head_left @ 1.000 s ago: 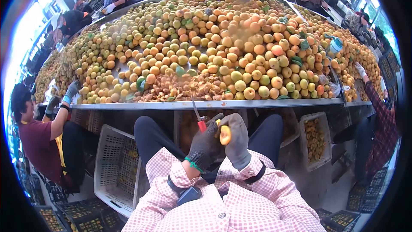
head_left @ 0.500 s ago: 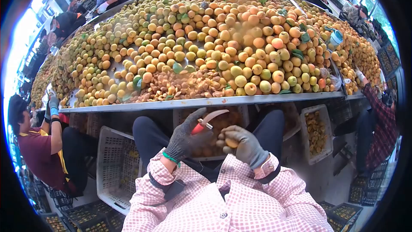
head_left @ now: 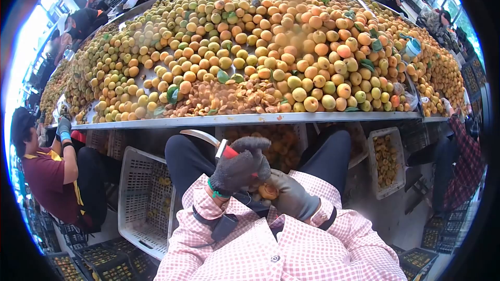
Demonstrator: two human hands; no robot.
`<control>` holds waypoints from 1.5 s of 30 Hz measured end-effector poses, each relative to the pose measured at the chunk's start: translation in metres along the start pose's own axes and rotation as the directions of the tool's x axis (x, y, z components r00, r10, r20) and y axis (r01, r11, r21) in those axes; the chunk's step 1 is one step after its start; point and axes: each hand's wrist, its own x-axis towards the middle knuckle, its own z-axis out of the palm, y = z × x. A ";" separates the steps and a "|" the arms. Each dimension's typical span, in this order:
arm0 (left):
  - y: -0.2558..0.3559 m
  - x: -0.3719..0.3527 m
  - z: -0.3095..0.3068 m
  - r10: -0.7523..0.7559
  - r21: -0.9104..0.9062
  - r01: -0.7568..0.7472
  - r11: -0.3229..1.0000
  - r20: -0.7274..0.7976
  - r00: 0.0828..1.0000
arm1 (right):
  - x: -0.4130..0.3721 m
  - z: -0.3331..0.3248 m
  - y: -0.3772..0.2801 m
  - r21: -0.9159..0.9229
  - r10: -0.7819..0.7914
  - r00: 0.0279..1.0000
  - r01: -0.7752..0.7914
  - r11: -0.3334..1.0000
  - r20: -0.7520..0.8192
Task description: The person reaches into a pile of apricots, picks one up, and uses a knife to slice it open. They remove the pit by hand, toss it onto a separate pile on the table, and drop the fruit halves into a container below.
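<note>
My left hand (head_left: 237, 170), in a dark knit glove with a green cuff, is closed round the red handle of a curved knife (head_left: 202, 136). Its blade points up and to the left, away from the fruit. Close beside it, my right hand (head_left: 296, 195), in a grey glove, grips an apricot (head_left: 268, 191) whose orange flesh shows. Fingers of both hands meet around this fruit, so part of it is hidden. Ahead of me, a heap of apricots (head_left: 219, 62) covers the metal-edged table (head_left: 250, 120), with a pile of brown pits (head_left: 224, 99) near its front edge.
A white plastic crate (head_left: 148, 203) stands left of my legs. Under the table edge, another crate (head_left: 281, 148) holds orange fruit pieces, and one at right (head_left: 386, 162) holds cut fruit. Co-workers sit on both sides and across the table. A light blue cup (head_left: 412, 48) rests among the apricots.
The knife has swung from pointing right to pointing left. My hands have come together, lower and nearer my body, and the apricot in my right hand now shows orange flesh.
</note>
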 end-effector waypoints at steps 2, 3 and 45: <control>-0.008 0.006 -0.002 0.032 -0.142 -0.052 0.988 -0.138 0.990 | -0.001 0.006 0.009 -0.149 -0.102 0.986 0.082 0.985 -0.130; -0.006 0.007 -0.001 0.033 -0.143 -0.053 0.988 -0.136 0.990 | -0.002 0.010 0.011 -0.304 -0.218 0.947 0.141 0.942 -0.237; -0.003 -0.007 0.013 0.270 0.295 -0.291 0.910 0.110 0.957 | -0.025 0.020 0.010 -0.559 -0.335 0.933 0.208 0.802 -0.133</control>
